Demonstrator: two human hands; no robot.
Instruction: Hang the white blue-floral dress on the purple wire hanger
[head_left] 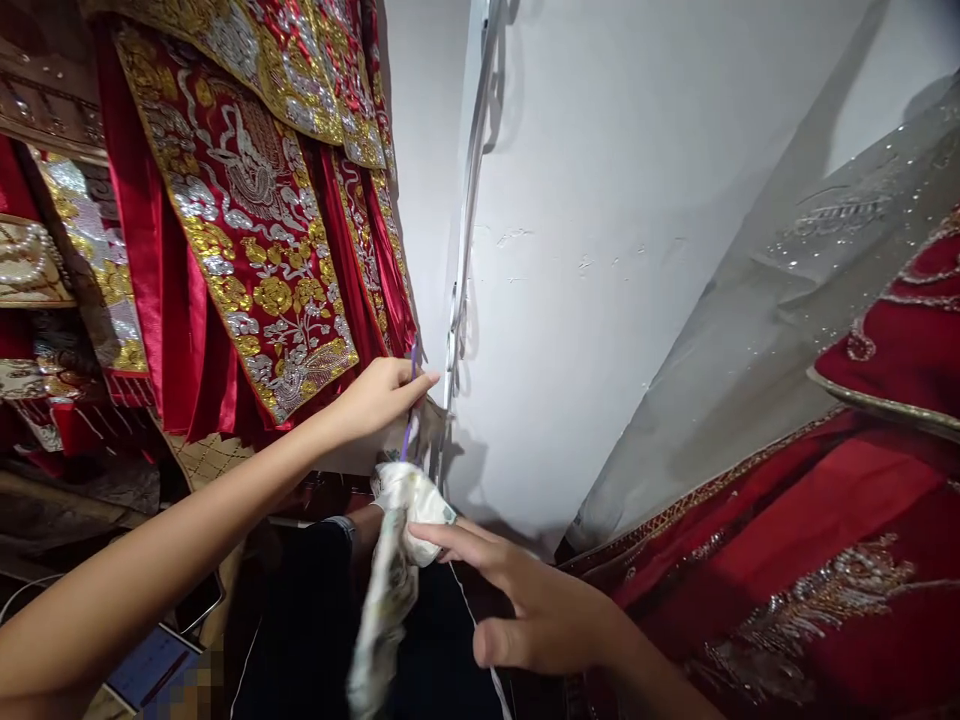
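My left hand [379,397] reaches forward and pinches a thin purple cord [409,420] that runs down to a bunched white patterned cloth [397,560]. My right hand [525,600] holds that cloth just below, with forefinger and thumb on its top knot. The cloth hangs down in a long strip in front of dark fabric [315,620]. Both hands work low in the corner where two white walls [600,250] meet.
Red garments with gold and silver embroidery [247,220] hang at the left. A red beaded garment with a grey sheer veil [825,500] fills the right. A metal rail [469,200] runs up the wall corner. A blue-screened device [154,670] lies at lower left.
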